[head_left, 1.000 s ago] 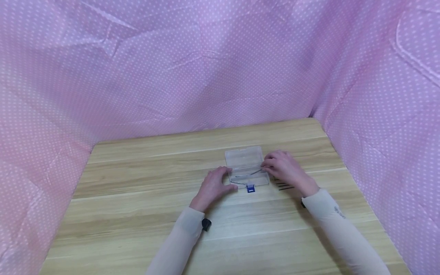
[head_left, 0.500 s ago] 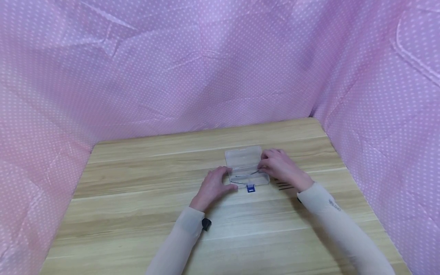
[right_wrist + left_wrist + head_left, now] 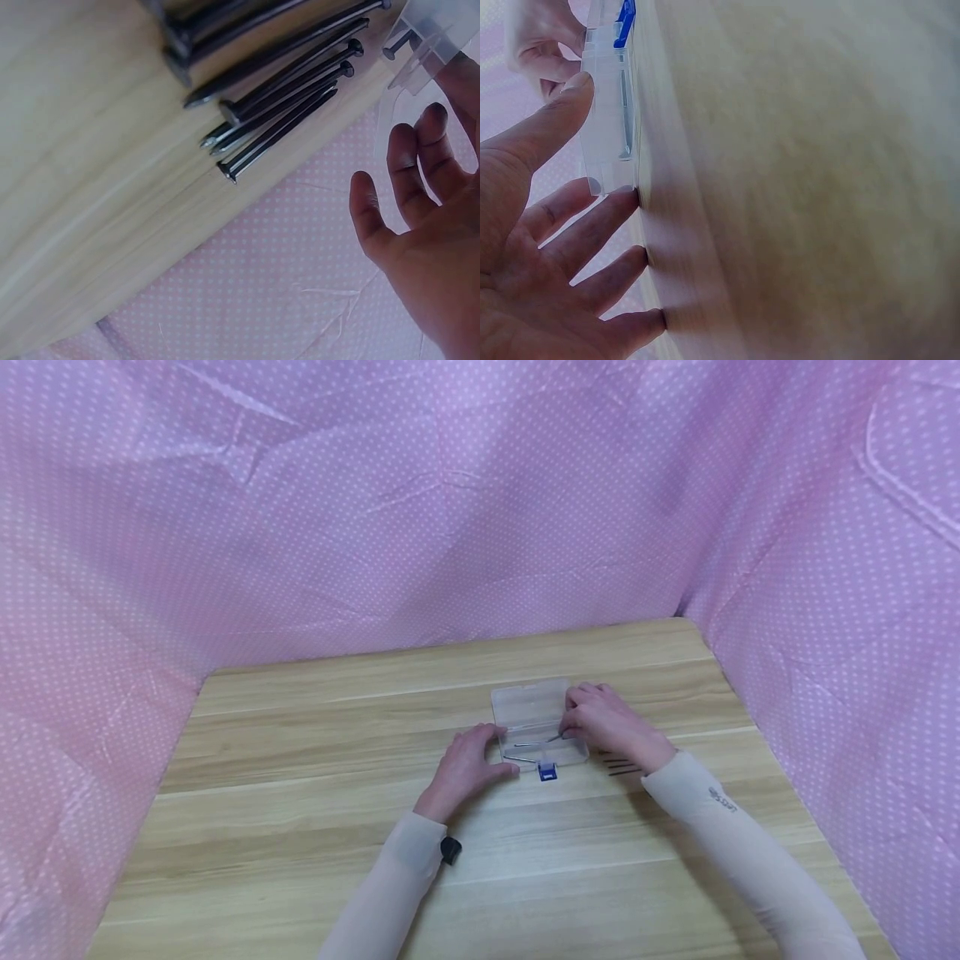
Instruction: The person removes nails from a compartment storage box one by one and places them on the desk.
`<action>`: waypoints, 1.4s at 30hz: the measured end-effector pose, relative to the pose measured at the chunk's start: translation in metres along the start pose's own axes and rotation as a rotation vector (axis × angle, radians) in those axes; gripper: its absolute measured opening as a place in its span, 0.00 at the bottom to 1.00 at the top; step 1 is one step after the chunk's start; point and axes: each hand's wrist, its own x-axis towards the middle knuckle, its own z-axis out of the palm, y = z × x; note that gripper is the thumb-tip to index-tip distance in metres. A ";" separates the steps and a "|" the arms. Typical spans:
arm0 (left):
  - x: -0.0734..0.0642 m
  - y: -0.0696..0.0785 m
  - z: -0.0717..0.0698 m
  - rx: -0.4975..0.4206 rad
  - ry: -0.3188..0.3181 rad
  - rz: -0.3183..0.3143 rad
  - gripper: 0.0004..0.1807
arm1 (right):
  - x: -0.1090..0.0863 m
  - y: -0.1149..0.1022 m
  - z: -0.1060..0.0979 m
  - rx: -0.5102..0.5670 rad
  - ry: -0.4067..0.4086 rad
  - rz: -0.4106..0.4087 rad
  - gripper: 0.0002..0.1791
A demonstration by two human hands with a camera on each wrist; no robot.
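Note:
A clear plastic box [image 3: 573,752] lies on the table, lid [image 3: 525,704] folded back and a blue latch [image 3: 548,772] hanging at its front. My left hand [image 3: 463,770] steadies the box's left end between thumb and fingers; its other fingertips touch the table in the left wrist view. At the box's right end, my right hand [image 3: 611,724] pinches a dark nail [image 3: 556,739] slanting into the box. Its fingertips are partly hidden. Other nails [image 3: 521,759] lie inside. In the right wrist view, a nail head [image 3: 388,53] shows by the box wall.
Several loose dark nails [image 3: 281,82] lie side by side on the wooden table [image 3: 315,793], to the right of the box and beneath my right forearm. Pink dotted cloth [image 3: 322,510] hangs behind the table and at both sides.
My right hand has moved slightly left, bringing the pinched nail further over the box. The left hand and the box have stayed in place.

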 end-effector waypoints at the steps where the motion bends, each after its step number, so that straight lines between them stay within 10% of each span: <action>1: 0.000 0.000 0.000 0.002 0.001 0.002 0.36 | 0.000 0.000 0.001 -0.001 -0.001 0.001 0.07; 20: -0.001 0.003 0.001 -0.008 -0.012 -0.042 0.37 | 0.007 -0.001 0.004 -0.082 -0.125 -0.006 0.04; 42: -0.001 0.003 0.002 -0.006 -0.003 -0.031 0.37 | 0.008 0.003 0.006 -0.040 -0.082 -0.092 0.05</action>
